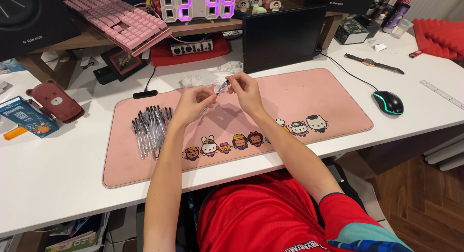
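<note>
Pink desk mat [309,99] on the white worktop [58,179], heap of clear pens [151,128] at its left, left hand [192,104] and right hand [245,91] raised above, both grips pinching one pen [222,87] between them, dark monitor [282,37] behind.

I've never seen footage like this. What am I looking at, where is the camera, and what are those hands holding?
There is no machine here: a person wears a camera on the head, looking down at their own two bare hands. The left hand and right hand together hold a slim clear pen above a pink desk mat with cartoon figures. A pile of similar pens lies on the mat's left part. Around it on the white desk are a black mouse, a dark screen and a pink keyboard.
</note>
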